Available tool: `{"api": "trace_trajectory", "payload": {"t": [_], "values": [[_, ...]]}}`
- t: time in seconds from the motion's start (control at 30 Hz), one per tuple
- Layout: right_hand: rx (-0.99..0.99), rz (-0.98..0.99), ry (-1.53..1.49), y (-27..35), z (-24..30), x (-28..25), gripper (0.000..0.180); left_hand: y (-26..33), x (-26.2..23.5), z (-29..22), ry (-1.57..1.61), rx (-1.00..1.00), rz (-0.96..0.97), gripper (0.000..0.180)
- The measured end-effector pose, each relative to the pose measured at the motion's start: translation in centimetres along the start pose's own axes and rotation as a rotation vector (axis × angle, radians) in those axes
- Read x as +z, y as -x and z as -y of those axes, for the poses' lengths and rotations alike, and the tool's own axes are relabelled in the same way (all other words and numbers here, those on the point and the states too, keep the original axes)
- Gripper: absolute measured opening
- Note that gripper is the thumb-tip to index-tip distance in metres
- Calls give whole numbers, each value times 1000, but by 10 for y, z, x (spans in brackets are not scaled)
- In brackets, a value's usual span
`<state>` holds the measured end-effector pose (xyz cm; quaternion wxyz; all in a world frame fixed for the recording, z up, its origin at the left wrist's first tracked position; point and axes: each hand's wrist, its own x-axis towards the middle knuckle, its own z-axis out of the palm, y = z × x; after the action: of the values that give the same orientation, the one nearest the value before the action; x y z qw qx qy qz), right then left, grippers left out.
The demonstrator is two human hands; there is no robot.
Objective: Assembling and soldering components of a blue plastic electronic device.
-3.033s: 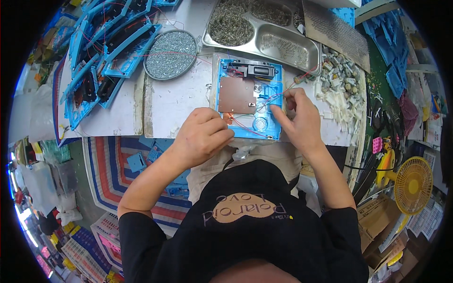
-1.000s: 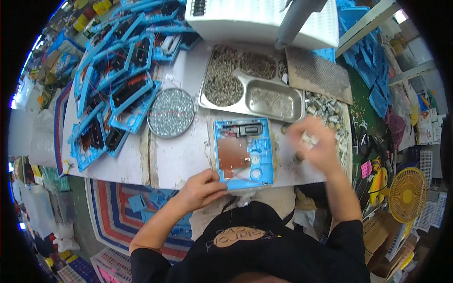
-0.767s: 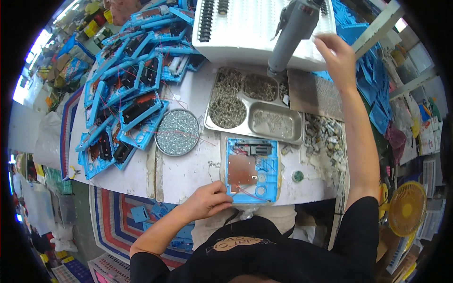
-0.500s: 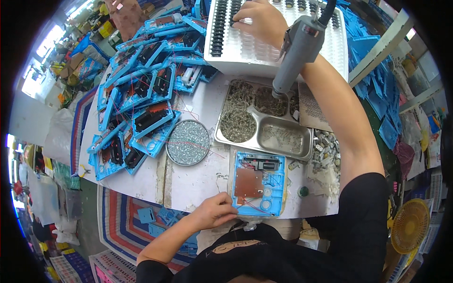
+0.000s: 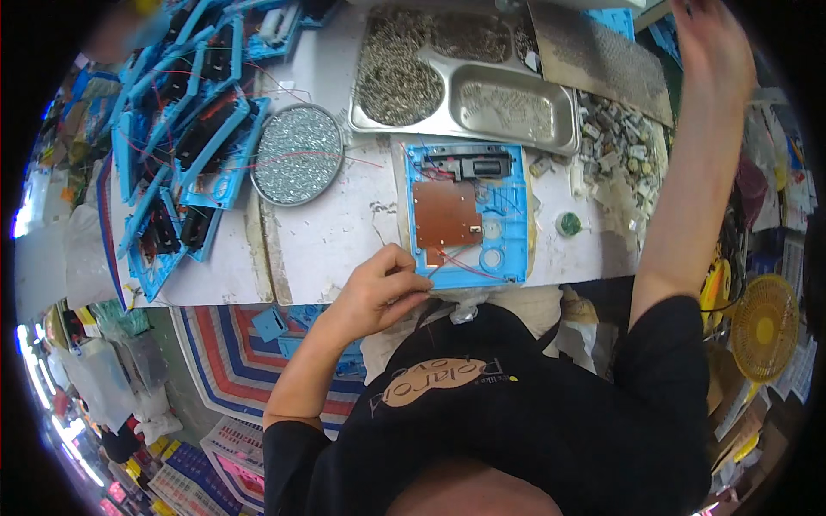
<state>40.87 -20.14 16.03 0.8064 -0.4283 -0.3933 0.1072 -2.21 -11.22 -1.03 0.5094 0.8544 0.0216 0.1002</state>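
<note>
A blue plastic housing (image 5: 508,215) lies flat near the table's front edge. It carries a brown circuit board (image 5: 446,215) and thin red wires. My left hand (image 5: 379,288) rests at its near left corner, fingers curled and pinching that corner by the wires. My right hand (image 5: 714,39) is stretched far out to the upper right, above a grey perforated sheet (image 5: 602,52). Its fingertips run out of the picture, so what it holds is hidden.
Behind the housing stands a metal compartment tray (image 5: 516,103) with small metal parts. A round dish of screws (image 5: 297,155) and stacked blue housings (image 5: 185,146) lie left. A loose parts pile (image 5: 619,159), a green cap (image 5: 569,224) and a yellow fan (image 5: 764,327) are right.
My right hand left the housing, reached to the white rack at the back, and now is up at the far right. My left hand stayed at the housing's near edge.
</note>
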Motion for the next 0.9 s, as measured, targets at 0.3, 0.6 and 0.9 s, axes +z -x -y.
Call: {"api": "trace_trajectory", "payload": {"t": [0.3, 0.6, 0.9], "values": [[1, 793, 995, 264, -4, 40, 22, 4, 1, -3, -50, -7, -28, 25], [-85, 753, 936, 275, -21, 33, 22, 3, 1, -3, -49, -17, -21, 26], [150, 634, 1050, 225, 11, -25, 18, 0, -9, -21, -171, -32, 65, 30]]}}
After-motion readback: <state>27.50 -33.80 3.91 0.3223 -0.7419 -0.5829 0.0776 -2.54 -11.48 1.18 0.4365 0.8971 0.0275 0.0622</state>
